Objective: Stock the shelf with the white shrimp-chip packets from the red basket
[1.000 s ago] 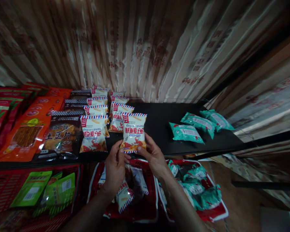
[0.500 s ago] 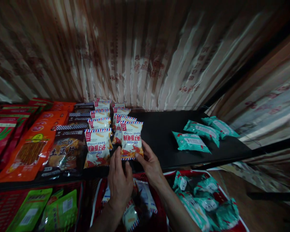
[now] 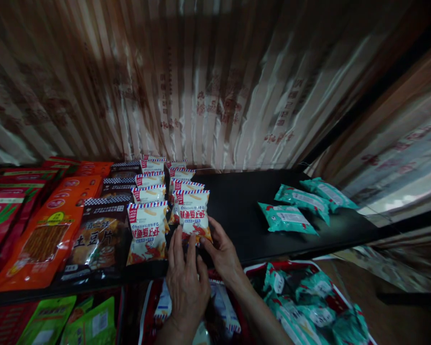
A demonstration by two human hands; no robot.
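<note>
A white snack bag [image 3: 192,215] with red lettering and striped edges stands at the front of a row of like bags on the black shelf. My right hand [image 3: 222,249] grips its lower right side, thumb on the front and fingers around the edge. My left hand [image 3: 187,273] lies against its lower left front with the fingers stretched out. Just to the left, a matching white bag [image 3: 148,232] leads another row. Below my hands, a red basket with a white rim [image 3: 143,311] holds more of these white bags [image 3: 224,306], partly hidden by my arms.
Brown potato-chip bags [image 3: 96,239], orange packets [image 3: 43,239] and red packets [image 3: 0,215] line the shelf's left. Several teal packets [image 3: 289,219] lie at its right [image 3: 233,191]. Baskets below hold teal packets [image 3: 316,297] and green packets [image 3: 89,321]. A pleated curtain [image 3: 208,96] hangs behind.
My left hand has moved rightward onto the bag's front, its fingers now covering the lower part. The bag has shifted slightly left relative to its row. My right hand keeps its hold.
</note>
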